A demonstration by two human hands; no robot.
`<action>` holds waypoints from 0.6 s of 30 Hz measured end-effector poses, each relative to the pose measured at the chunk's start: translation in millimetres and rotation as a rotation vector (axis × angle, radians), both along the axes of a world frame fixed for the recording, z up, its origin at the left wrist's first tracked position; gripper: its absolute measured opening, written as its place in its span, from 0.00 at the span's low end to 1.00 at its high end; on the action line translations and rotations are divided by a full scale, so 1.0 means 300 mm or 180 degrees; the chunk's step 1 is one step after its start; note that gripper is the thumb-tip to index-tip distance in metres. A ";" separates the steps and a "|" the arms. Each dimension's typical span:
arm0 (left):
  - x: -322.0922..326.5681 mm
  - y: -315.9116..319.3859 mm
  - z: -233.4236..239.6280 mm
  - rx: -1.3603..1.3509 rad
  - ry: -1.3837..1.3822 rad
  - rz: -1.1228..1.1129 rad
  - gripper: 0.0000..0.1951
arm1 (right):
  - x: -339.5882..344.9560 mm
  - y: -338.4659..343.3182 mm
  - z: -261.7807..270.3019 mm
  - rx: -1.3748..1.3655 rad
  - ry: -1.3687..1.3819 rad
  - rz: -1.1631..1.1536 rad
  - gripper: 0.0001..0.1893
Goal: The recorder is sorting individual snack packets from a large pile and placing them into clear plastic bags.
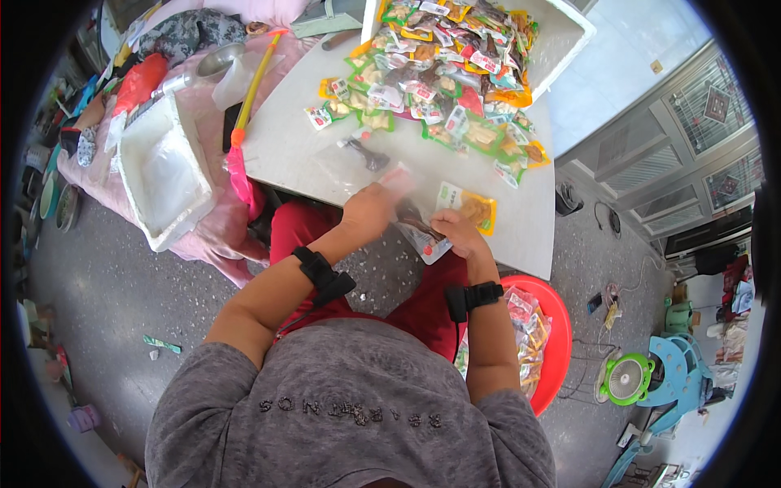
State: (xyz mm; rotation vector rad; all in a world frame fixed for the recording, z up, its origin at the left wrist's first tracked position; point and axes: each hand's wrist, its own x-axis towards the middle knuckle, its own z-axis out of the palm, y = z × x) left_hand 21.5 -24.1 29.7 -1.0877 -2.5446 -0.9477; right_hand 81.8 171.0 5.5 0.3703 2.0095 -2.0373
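Note:
My right hand (pixel 460 232) grips a clear sealed food pouch (pixel 432 249) with dark brown food inside, over the table's near edge. My left hand (pixel 369 210) is blurred beside the pouch's other end. A blurred pink and white piece (pixel 398 179) shows at its fingertips; whether the fingers hold it cannot be told. Beyond my right fingers lies a yellow-edged packet (pixel 479 210) of light brown food. Another clear pouch (pixel 369 155) with a dark piece in it rests on the table ahead of my left hand.
Many food packets (pixel 427 73) spill from a white foam box (pixel 564 43) onto the pale table (pixel 287 134). An empty foam box (pixel 161 165) and a yellow-handled tool (pixel 259 85) lie left on pink cloth. A red basin (pixel 558 348) of packets stands by my right arm.

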 end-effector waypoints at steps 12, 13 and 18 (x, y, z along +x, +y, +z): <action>0.023 0.004 -0.053 -0.0005 -0.0101 -0.0008 0.02 | -0.151 -0.098 -0.034 -0.1427 -0.0115 -0.0267 0.09; 0.020 0.000 -0.065 -0.0024 -0.0167 0.0067 0.02 | -0.131 -0.125 -0.027 -0.1767 -0.0135 -0.0526 0.11; 0.013 -0.003 -0.096 -0.0051 -0.0098 -0.0033 0.02 | -0.027 -0.177 0.018 0.0114 -0.0023 -0.0796 0.17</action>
